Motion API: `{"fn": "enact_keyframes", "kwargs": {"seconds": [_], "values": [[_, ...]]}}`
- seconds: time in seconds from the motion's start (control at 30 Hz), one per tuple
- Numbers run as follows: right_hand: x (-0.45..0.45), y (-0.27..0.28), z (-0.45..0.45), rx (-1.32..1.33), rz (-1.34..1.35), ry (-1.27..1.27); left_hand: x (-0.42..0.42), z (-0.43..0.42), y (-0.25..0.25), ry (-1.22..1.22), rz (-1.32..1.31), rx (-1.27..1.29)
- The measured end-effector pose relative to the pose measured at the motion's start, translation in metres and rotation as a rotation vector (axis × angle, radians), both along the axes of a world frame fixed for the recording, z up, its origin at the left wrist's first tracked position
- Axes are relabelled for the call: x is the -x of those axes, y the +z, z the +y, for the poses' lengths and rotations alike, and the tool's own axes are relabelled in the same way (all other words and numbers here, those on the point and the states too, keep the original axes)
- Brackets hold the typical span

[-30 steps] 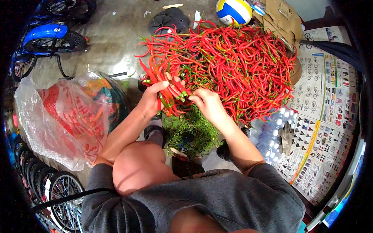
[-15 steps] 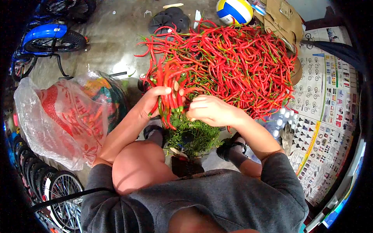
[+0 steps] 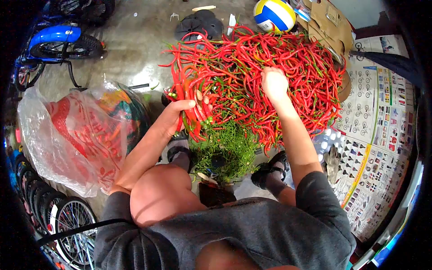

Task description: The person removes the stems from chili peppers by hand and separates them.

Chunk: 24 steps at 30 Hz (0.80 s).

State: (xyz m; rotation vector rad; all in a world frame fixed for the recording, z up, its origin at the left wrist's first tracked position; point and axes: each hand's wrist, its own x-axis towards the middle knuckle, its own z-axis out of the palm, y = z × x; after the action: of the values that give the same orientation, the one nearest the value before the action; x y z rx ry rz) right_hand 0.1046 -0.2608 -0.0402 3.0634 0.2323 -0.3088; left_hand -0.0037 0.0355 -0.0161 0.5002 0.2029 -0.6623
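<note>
My left hand point(image 3: 180, 112) is closed around a bunch of red chili peppers point(image 3: 191, 108), their trimmed ends showing green near the thumb. My right hand point(image 3: 274, 83) reaches down onto a wide heap of long red chili peppers point(image 3: 306, 76). Its fingers are bent together against the heap, and whatever lies between the tips is hidden. Below the left hand, a pile of green chili stems point(image 3: 225, 153) lies on the floor between my feet.
A clear plastic bag over a red sack point(image 3: 76, 130) stands at left. A volleyball point(image 3: 274, 15) and flattened cardboard point(image 3: 330, 22) lie behind the heap. A printed poster sheet point(image 3: 360, 148) borders the right. Bicycles point(image 3: 58, 42) and wheels point(image 3: 74, 229) line the left side.
My right hand has moved from beside the bunch, forward and right onto the heap. My left hand keeps hold of its bunch in nearly the same place.
</note>
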Motion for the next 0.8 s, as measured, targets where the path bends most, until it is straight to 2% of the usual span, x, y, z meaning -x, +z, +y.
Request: {"fn": "enact_keyframes", "kwargs": {"seconds": [0.03,0.17,0.23,0.27,0.37,0.4,0.5,0.53,0.6,0.73,0.8], "values": [[0.010,0.007,0.005,0.037,-0.216,0.029,0.000,-0.001,0.007,-0.003,0.026,-0.020],[0.003,-0.019,-0.015,0.145,-0.200,-0.039,0.002,-0.004,0.004,-0.028,-0.043,-0.071],[-0.001,-0.019,-0.016,0.052,0.120,-0.047,0.003,-0.004,0.004,-0.022,-0.059,-0.095],[0.001,-0.013,-0.014,0.053,0.119,-0.041,0.003,-0.004,0.005,-0.020,-0.073,-0.115],[0.024,0.008,-0.004,-0.258,-0.184,-0.079,0.003,-0.004,0.001,-0.024,-0.064,-0.093],[0.034,0.036,0.011,-0.299,-0.117,-0.163,0.003,-0.005,-0.001,-0.021,-0.054,-0.076],[0.081,0.057,0.040,-0.815,-0.083,-0.103,0.002,-0.012,0.005,-0.053,-0.036,-0.057],[0.095,0.067,0.053,-0.806,-0.016,-0.101,0.000,-0.014,0.007,-0.078,-0.030,-0.064],[0.112,0.080,0.076,-0.749,-0.106,0.107,0.001,-0.017,0.009,-0.112,-0.063,-0.100],[0.130,0.086,0.087,-0.681,-0.112,0.296,0.004,-0.017,0.012,-0.159,-0.055,-0.017],[0.130,0.088,0.083,-0.684,-0.105,0.298,0.007,-0.018,0.021,-0.035,-0.019,0.183]]}}
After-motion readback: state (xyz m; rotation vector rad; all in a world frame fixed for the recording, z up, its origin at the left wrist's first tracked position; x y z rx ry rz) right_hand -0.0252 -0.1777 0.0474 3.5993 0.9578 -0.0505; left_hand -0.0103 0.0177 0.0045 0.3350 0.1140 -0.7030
